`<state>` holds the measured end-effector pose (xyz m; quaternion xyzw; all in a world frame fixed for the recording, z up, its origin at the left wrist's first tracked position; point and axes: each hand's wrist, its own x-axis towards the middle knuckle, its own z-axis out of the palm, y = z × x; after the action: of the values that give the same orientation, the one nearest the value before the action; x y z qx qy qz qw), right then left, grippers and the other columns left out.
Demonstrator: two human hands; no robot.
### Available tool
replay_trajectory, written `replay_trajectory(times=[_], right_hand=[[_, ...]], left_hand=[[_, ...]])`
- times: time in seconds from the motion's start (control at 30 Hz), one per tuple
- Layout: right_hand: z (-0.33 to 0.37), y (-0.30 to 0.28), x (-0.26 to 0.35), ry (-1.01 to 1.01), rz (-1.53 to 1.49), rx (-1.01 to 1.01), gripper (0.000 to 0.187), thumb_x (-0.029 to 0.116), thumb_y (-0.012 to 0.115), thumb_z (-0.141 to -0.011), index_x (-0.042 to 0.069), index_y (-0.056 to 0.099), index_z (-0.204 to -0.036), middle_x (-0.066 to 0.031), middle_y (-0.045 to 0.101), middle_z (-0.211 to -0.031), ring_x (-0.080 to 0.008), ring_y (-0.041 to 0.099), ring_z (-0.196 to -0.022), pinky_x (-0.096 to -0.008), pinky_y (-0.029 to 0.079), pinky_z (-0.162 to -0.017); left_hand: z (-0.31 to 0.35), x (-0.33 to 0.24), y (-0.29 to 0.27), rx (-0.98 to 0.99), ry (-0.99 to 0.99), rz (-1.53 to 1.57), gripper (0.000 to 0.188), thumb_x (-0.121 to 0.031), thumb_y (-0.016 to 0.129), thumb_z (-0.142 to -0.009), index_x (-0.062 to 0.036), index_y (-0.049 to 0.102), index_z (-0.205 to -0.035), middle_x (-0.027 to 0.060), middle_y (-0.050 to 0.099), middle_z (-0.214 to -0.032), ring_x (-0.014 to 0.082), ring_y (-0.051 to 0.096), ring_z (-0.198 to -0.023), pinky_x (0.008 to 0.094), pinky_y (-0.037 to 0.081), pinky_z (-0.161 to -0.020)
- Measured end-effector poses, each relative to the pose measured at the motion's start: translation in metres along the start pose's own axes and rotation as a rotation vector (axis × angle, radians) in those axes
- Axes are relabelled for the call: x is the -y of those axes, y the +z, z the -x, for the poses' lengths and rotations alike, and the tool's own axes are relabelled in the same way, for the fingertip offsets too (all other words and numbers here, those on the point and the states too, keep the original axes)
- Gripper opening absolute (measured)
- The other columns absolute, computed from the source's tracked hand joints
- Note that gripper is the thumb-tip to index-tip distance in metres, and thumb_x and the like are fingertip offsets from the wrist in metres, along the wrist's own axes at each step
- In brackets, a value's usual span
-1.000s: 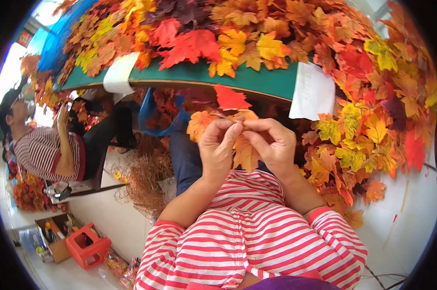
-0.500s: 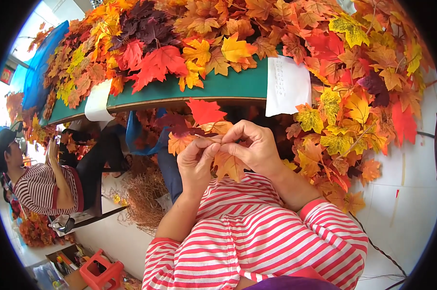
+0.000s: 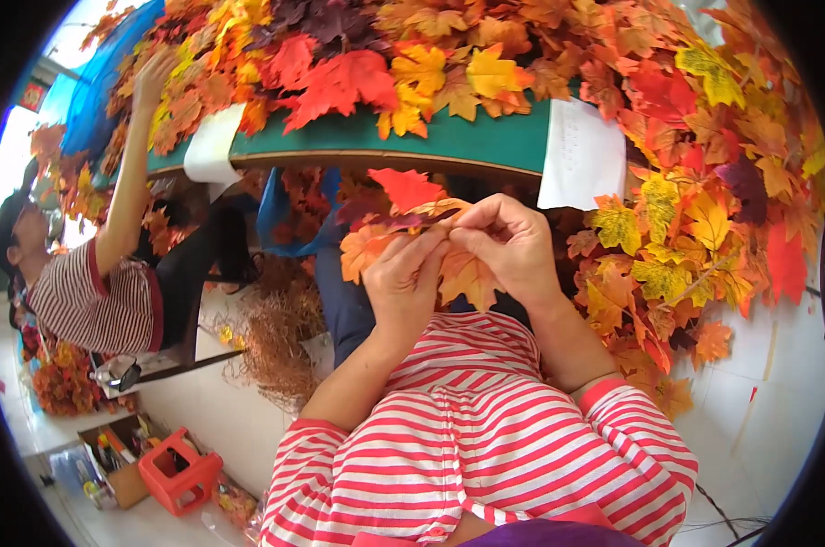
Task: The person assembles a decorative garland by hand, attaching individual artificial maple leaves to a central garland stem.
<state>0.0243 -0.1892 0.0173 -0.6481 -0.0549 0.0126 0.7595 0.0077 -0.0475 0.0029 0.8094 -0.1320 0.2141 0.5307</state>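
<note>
In front of my belly I hold a small spray of artificial maple leaves point(image 3: 408, 190), with a red leaf on top, a dark maroon one behind, and orange ones at the sides. My left hand point(image 3: 405, 278) pinches the stems from the left, its fingers curled. From the right, my right hand point(image 3: 513, 246) closes thumb and forefinger on the same joint, so the fingertips of both hands nearly meet. An orange leaf point(image 3: 467, 278) hangs below the fingers. What lies exactly between the fingertips is too small to make out.
Beyond my hands runs a green table point(image 3: 339, 137) heaped with red, orange, yellow and purple leaves. Two paper sheets point(image 3: 581, 155) hang over its edge. At left sits a co-worker point(image 3: 98, 296); brown stems point(image 3: 275, 328), a red stool point(image 3: 181, 469) and a box point(image 3: 120, 460) are on the floor.
The view has shifted, so the table and leaves appear farther right and higher. The co-worker's arm has reached up to the leaf heap. My hands still pinch the spray, slightly turned.
</note>
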Motion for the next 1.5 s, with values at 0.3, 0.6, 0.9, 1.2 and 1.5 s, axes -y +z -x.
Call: replay_trajectory(times=[0.3,0.6,0.9,1.2,1.5], right_hand=[[-0.025,-0.006,-0.002,0.104,0.002,0.145,0.008,-0.002,0.061,-0.077,-0.001,0.058,-0.085,-0.0027,0.061,-0.078,-0.0061,0.058,-0.068,-0.0192,0.048,-0.063],[-0.064,-0.021,-0.004,0.159,-0.117,0.246,0.009,0.002,0.065,-0.076,0.0,0.059,-0.083,-0.0032,0.062,-0.076,-0.0074,0.058,-0.068,-0.0201,0.048,-0.063],[-0.091,-0.018,-0.001,0.161,-0.121,0.236,0.012,0.001,0.067,-0.073,0.001,0.061,-0.083,-0.0021,0.061,-0.077,-0.0073,0.058,-0.068,-0.0196,0.048,-0.064],[-0.096,0.012,-0.004,-0.242,0.404,0.227,0.006,0.001,0.061,-0.077,0.002,0.061,-0.083,-0.0017,0.061,-0.077,-0.0074,0.058,-0.073,-0.0214,0.046,-0.066],[-0.065,0.073,-0.109,-0.303,-0.282,0.571,0.022,0.018,0.055,-0.081,0.005,0.056,-0.1,-0.0078,0.056,-0.106,-0.0216,0.051,-0.106,-0.034,0.035,-0.095]], left_hand=[[-0.001,0.013,-0.003,0.066,-0.006,-0.004,0.032,0.001,0.062,-0.074,-0.0079,0.063,-0.105,0.0091,0.053,-0.064,0.0179,0.052,-0.053,0.0274,0.042,-0.049],[-0.002,0.024,-0.02,0.27,-0.709,1.042,0.032,-0.015,0.046,-0.092,-0.0016,0.048,-0.121,0.0108,0.061,-0.094,0.0148,0.062,-0.076,0.0264,0.053,-0.067],[-0.001,0.029,-0.035,0.387,-0.638,0.953,0.027,-0.013,0.05,-0.089,0.0043,0.053,-0.111,0.0122,0.062,-0.097,0.0156,0.061,-0.087,0.0275,0.05,-0.078],[-0.005,0.002,-0.042,0.223,-0.761,0.904,0.021,-0.012,0.054,-0.087,0.0008,0.058,-0.103,0.005,0.063,-0.081,0.0135,0.063,-0.072,0.0204,0.051,-0.057],[-0.004,0.022,-0.023,-0.307,-0.871,1.281,0.024,-0.015,0.052,-0.088,-0.0084,0.052,-0.111,0.0011,0.058,-0.104,0.0128,0.059,-0.09,0.0178,0.049,-0.062]])
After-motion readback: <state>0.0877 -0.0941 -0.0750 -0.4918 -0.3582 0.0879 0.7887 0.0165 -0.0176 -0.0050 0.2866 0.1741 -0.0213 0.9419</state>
